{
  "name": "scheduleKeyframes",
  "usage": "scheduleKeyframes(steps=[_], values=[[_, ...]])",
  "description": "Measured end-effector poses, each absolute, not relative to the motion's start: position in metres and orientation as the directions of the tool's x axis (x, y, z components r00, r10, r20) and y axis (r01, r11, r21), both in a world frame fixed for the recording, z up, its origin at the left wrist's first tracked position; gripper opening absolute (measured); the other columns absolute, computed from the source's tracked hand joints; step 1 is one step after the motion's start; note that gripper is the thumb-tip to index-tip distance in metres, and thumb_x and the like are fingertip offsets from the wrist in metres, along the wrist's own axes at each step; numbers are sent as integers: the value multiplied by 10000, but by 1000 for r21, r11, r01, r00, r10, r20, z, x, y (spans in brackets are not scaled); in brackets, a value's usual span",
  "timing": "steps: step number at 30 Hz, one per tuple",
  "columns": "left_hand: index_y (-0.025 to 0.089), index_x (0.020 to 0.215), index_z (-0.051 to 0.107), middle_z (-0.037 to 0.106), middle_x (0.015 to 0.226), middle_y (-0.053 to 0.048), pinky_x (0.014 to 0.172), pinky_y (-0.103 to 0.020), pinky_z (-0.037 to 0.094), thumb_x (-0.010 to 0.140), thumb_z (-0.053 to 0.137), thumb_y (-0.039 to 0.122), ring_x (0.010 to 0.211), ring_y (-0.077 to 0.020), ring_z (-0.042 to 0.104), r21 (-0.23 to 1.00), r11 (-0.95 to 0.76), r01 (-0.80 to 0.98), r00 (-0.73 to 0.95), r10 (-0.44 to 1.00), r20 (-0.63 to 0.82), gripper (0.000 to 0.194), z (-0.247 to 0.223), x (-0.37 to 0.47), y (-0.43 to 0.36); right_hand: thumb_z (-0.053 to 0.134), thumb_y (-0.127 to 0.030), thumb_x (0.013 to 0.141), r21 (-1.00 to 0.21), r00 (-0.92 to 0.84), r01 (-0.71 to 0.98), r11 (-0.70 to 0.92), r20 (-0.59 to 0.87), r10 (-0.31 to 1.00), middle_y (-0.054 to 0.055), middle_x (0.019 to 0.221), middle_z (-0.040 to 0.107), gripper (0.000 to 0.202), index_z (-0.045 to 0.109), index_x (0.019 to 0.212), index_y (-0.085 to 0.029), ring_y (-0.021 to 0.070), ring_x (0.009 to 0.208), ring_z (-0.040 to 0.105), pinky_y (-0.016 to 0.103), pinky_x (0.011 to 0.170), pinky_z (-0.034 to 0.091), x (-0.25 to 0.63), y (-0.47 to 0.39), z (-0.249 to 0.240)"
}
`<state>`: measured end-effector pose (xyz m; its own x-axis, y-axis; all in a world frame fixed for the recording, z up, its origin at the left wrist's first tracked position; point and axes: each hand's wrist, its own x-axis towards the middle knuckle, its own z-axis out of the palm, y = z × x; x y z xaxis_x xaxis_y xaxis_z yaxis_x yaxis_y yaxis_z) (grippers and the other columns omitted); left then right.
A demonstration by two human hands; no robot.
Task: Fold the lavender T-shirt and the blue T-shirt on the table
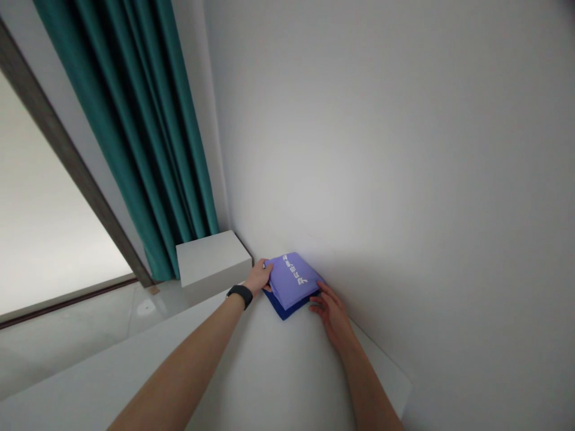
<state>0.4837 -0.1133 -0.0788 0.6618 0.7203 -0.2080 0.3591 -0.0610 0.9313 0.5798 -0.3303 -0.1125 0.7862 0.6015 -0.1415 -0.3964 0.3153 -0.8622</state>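
A flat purple piece of folded fabric, perhaps a bag (291, 276), with white lettering on top, lies on the white tabletop close to the wall. Beneath it a dark blue layer (284, 313) sticks out along the near edges; whether the two are joined I cannot tell. My left hand (259, 276), with a black band on its wrist, pinches the left corner of the purple fabric, thumb on top. At the right corner, my right hand (331, 312) rests with fingers bent and apart, its fingertips touching the edge.
A white box-like cabinet (213, 257) stands beyond the table on the left. Behind it hangs a green curtain (148, 137), next to a dark-framed glass door (67, 155). The pale wall (381, 149) runs along the table's far right side.
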Motion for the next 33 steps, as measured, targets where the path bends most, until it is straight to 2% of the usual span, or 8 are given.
scheduleKeyframes(steps=[5,9,11,14,18,20,22,33], values=[[155,1129,532,506,457,73,491,-238,452,967,432,284,357,-131,506,851,-285,441,661,745,-93,230,-84,480,-109,736,-267,638,-854,794,-406,327,-152,588,28,991,695,381,708,1014,-215,167,738,662,291,563,556,581,-328,-113],[146,1059,586,567,537,31,605,-273,486,959,422,248,436,-148,563,779,-399,484,639,769,-3,218,-85,477,-104,727,-272,649,-852,790,-410,324,-155,593,25,919,699,369,706,1013,-217,178,751,665,298,577,561,582,-328,-113],[136,1087,586,633,662,-22,681,-311,505,949,433,248,563,-183,631,746,-443,497,619,784,52,234,-84,474,-106,739,-278,634,-852,800,-407,329,-159,578,23,908,691,373,707,1000,-216,180,747,663,301,579,564,581,-328,-113],[130,1249,519,646,1062,-142,913,-406,469,941,451,271,1002,-261,637,687,-539,487,576,790,211,345,-84,467,-119,749,-281,620,-858,831,-379,346,-150,536,21,960,673,384,699,996,-227,170,731,659,298,577,564,580,-328,-113],[203,1322,521,495,1382,-128,1081,-475,350,947,455,319,1283,-284,444,388,-869,308,720,479,502,399,-83,456,-147,738,-307,642,-862,853,-348,368,-128,505,15,1004,659,422,672,1056,-259,155,708,655,292,581,561,579,-329,-115],[222,1336,530,469,1435,-106,1121,-474,310,953,455,347,1332,-275,398,263,-947,183,823,294,486,410,-84,453,-159,732,-320,654,-867,851,-342,363,-121,511,18,1041,659,443,663,1089,-269,154,714,657,292,587,560,579,-329,-116],[222,1369,509,441,1473,-106,1148,-474,270,962,437,375,1368,-270,367,232,-963,141,878,230,420,440,-87,450,-168,732,-322,653,-871,845,-343,351,-124,519,25,1074,659,448,669,1093,-261,155,724,659,291,589,561,579,-328,-116],[224,1411,477,396,1515,-116,1157,-536,215,953,429,461,1428,-324,274,326,-884,334,819,443,364,517,-104,444,-171,712,-289,652,-900,831,-332,283,-137,539,42,1100,677,420,702,1068,-235,163,726,661,282,544,561,582,-326,-119]])
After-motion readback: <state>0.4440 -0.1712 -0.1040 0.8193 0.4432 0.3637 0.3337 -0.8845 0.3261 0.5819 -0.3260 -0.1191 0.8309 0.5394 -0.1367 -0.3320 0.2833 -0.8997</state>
